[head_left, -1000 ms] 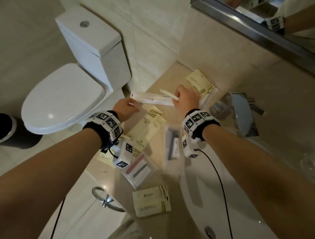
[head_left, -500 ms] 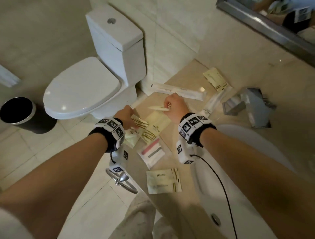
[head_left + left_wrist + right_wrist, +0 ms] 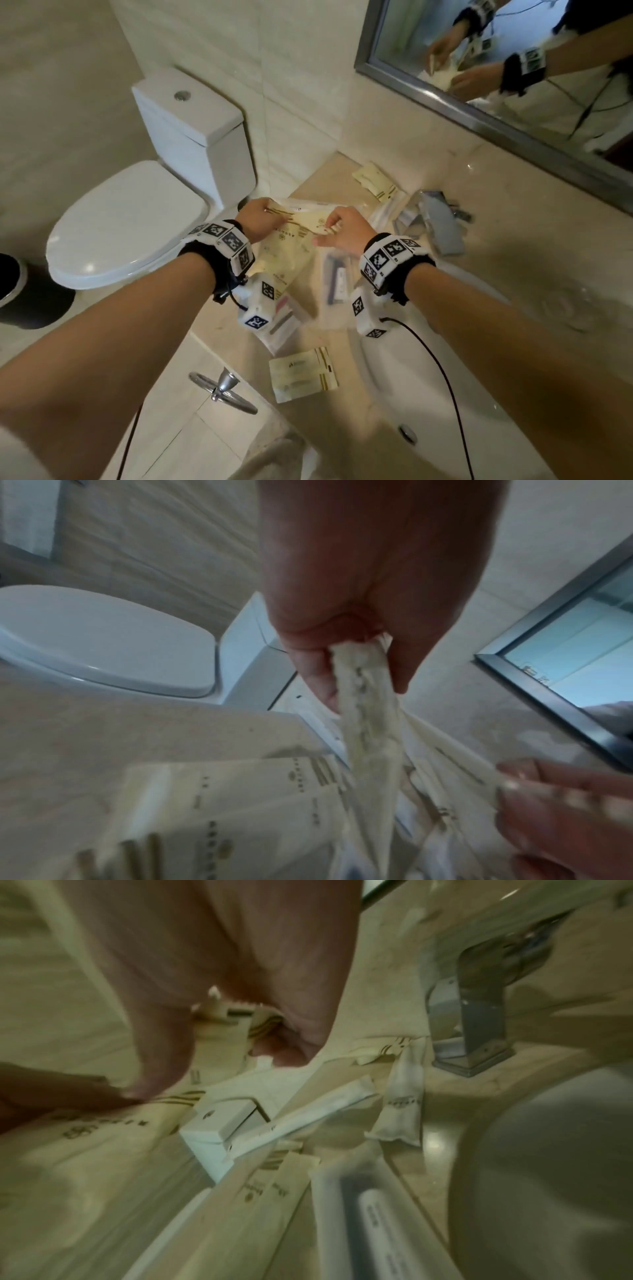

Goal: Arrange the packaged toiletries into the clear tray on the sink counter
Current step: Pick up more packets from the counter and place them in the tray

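Left hand (image 3: 257,219): pinching cream sachets (image 3: 301,228) | Right hand (image 3: 344,230): pinching the same bunch's other end | Sachets: raised over counter (image 3: 445,178) back-left corner | Spare sachet (image 3: 303,373): counter front edge, beside basin (image 3: 428,394)

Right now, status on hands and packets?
Left hand and right hand both pinching cream gold-striped packets above counter. Clear tray not discernible. More sachets loose on beige stone counter.

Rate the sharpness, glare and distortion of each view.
Head view: wide-angle bend, dim light, motion blur on the clear packets near the right hand, glare on the toilet seat. Left wrist view: the left hand looms, with cream packets smeared. Right wrist view: heavy blur throughout, though the faucet stays readable.
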`<state>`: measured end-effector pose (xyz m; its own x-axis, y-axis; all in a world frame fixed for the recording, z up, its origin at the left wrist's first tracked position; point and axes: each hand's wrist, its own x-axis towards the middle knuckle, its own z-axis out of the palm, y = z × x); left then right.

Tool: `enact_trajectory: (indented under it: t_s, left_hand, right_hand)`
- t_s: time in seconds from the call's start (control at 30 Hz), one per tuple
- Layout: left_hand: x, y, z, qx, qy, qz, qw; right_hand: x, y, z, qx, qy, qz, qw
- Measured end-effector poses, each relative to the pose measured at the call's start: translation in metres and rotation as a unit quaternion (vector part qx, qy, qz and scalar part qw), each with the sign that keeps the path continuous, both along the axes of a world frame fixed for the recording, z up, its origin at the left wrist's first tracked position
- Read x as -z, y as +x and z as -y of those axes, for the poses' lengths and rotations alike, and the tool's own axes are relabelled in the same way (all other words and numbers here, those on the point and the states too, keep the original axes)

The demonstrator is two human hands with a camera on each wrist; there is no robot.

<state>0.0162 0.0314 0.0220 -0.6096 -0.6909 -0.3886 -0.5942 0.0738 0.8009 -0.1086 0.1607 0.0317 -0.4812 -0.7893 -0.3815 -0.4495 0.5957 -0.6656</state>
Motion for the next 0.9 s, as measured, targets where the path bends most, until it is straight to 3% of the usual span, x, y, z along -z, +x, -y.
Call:
enact_trajectory:
  t_s: [0.17, 0.37, 0.53, 0.77, 0.9]
  left_hand:
    - [-0.030, -0.044, -0.014, 0.001, -0.050, -0.025, 0.998]
    - [-0.081, -0.115, -0.063, 0.062, -0.007, -0.145, 0.987]
    - [-0.106, -0.164, -0.135, 0.156, 0.022, -0.183, 0.970]
    - [-0.098, -0.214, -0.270, 0.308, 0.086, -0.123, 0.940]
    - [-0.081, -0.227, -0.351, 0.373, 0.077, -0.113, 0.918]
  right_hand:
    - [-0.038, -0.025, -0.037, 0.086, -0.081, 0.046, 0.992]
    - [-0.088, -0.064, -0.107, 0.186, -0.177, 0.022, 0.966]
    - [-0.112, -0.087, -0.190, 0.335, -0.223, 0.036, 0.915]
    - [-0.108, -0.095, -0.339, 0.434, -0.180, 0.005, 0.883]
    - [-0.081, -0.086, -0.421, 0.523, -0.151, -0.002, 0.839]
